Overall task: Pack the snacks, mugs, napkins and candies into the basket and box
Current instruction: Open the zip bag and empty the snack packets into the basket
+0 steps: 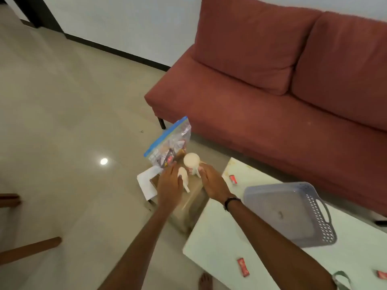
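A brown cardboard box (193,200) stands on the floor left of the white table (219,237). A clear zip bag of snacks (169,143) with a blue seal sticks up from the box's far side. My left hand (169,187) grips a white mug (184,177) lying tilted over the box. In my right hand (211,181) a second white mug (191,161) is held by its handle, mouth towards me. A grey plastic basket (293,212) stands on the table with nothing visible inside. Red candies (243,267) (232,179) (381,274) lie on the table.
A red sofa (272,91) runs behind the table and box. White paper (146,181) lies under the box's left side. Wooden furniture legs (29,249) show at the far left. My bare foot (205,281) is on the tiled floor by the table's edge.
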The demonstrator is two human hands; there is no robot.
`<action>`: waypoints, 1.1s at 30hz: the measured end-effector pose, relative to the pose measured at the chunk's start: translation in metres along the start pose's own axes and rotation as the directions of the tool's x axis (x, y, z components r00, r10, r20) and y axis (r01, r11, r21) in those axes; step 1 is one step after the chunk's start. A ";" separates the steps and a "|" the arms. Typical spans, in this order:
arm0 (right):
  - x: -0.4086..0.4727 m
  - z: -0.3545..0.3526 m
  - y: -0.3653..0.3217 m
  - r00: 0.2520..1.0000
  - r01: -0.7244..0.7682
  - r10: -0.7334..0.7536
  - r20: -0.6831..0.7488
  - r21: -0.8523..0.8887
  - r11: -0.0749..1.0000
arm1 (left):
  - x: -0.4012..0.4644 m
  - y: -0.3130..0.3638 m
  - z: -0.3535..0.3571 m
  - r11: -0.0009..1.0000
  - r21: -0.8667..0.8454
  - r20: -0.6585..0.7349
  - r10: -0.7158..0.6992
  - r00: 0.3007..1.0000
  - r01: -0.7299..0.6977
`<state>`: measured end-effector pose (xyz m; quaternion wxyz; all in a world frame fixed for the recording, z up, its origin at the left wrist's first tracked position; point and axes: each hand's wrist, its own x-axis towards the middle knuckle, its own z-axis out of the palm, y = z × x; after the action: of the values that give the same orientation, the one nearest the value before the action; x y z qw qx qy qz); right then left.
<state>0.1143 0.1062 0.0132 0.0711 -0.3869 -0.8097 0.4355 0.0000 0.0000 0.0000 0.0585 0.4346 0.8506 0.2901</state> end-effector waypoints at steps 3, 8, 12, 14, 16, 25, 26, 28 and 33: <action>0.046 0.015 -0.026 0.999 0.041 -0.040 0.024 -0.035 0.999 | 0.047 -0.035 -0.002 0.994 0.105 -0.123 0.005 0.992 0.008; 0.103 0.037 -0.048 0.984 0.121 -0.111 0.136 -0.066 0.991 | 0.108 -0.071 0.002 0.984 0.155 -0.097 -0.074 0.993 0.088; 0.130 0.051 -0.052 0.984 0.100 -0.095 0.151 -0.028 0.995 | 0.138 -0.094 0.020 0.957 0.204 -0.034 -0.203 0.979 0.206; 0.137 0.057 -0.050 0.984 0.089 -0.085 0.159 -0.019 0.996 | 0.146 -0.100 0.026 0.943 0.234 -0.017 -0.241 0.970 0.238; 0.140 0.063 -0.050 0.982 0.092 -0.092 0.163 0.008 0.996 | 0.153 -0.103 0.025 0.939 0.222 -0.007 -0.267 0.964 0.262; 0.136 0.034 -0.066 0.984 0.148 -0.154 0.091 0.068 0.987 | 0.199 -0.076 -0.021 0.974 0.051 -0.163 -0.209 0.964 0.220; 0.134 0.028 -0.070 0.983 0.161 -0.166 0.075 0.066 0.985 | 0.204 -0.069 -0.030 0.979 0.041 -0.180 -0.191 0.965 0.201; 0.131 0.013 -0.078 0.982 0.185 -0.186 0.031 0.054 0.981 | 0.213 -0.050 -0.050 0.992 0.043 -0.198 -0.106 0.974 0.117; 0.114 -0.041 -0.091 0.945 0.260 -0.261 -0.196 -0.030 0.965 | 0.218 0.002 -0.095 0.984 0.094 -0.104 0.159 0.982 -0.150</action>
<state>0.0022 0.1821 0.0822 0.2075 -0.3179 -0.8434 0.3803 -0.1658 0.1272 0.1130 -0.0303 0.4847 0.8279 0.2808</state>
